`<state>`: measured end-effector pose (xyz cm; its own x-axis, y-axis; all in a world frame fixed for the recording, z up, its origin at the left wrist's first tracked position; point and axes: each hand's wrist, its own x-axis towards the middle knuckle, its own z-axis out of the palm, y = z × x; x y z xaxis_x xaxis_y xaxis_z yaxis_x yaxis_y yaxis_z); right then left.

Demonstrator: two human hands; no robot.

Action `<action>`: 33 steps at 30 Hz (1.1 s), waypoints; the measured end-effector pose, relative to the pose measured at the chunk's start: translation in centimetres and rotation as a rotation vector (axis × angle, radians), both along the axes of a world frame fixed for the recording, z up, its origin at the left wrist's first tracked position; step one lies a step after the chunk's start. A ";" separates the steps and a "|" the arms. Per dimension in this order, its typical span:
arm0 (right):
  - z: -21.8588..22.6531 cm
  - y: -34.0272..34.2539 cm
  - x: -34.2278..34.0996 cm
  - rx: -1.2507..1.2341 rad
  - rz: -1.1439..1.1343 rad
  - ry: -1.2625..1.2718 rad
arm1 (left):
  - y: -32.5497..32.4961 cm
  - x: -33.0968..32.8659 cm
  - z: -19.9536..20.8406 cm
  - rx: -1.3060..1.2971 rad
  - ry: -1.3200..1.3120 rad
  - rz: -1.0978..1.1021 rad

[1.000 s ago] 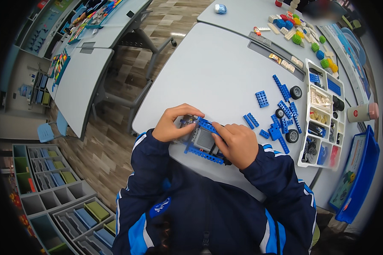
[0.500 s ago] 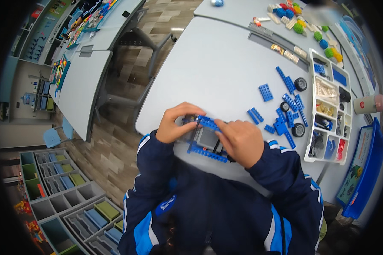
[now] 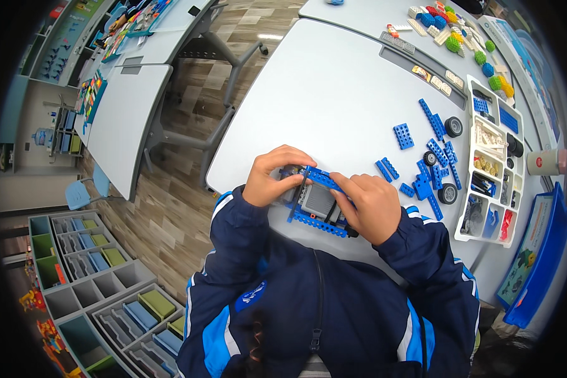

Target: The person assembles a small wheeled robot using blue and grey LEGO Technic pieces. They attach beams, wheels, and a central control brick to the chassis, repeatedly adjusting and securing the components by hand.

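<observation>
Currently, in the head view, both hands grasp a blue block model (image 3: 322, 201) with a grey box in its middle, well apart from the white tray (image 3: 461, 235) and to its left. The left hand (image 3: 280, 174) pinches the model's far-left end between thumb and fingers, on the side away from the tray. The right hand (image 3: 374, 206), nearer the tray, grasps the end of the upper blue beam with thumb and fingers; its palm hides part of the model.

Just left of the tray lie loose blue blocks (image 3: 422, 186) and three black wheels (image 3: 448, 193). Farther left of it are a flat blue plate (image 3: 403, 136) and two short bars (image 3: 387, 169) side by side. Right of the tray stands a cup (image 3: 543, 162), with a blue bin (image 3: 538, 268) nearer the person.
</observation>
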<state>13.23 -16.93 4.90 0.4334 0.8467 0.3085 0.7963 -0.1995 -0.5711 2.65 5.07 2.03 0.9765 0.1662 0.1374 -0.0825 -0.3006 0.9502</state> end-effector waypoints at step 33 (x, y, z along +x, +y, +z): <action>2.7 -2.2 2.2 -0.307 0.063 0.113 | -0.2 -0.6 2.5 0.209 0.018 0.039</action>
<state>15.42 -19.13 7.63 0.3941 0.9190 -0.0118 0.7476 -0.3281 -0.5774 2.08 4.85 4.54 0.9724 0.1740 0.1558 -0.0506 -0.4942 0.8678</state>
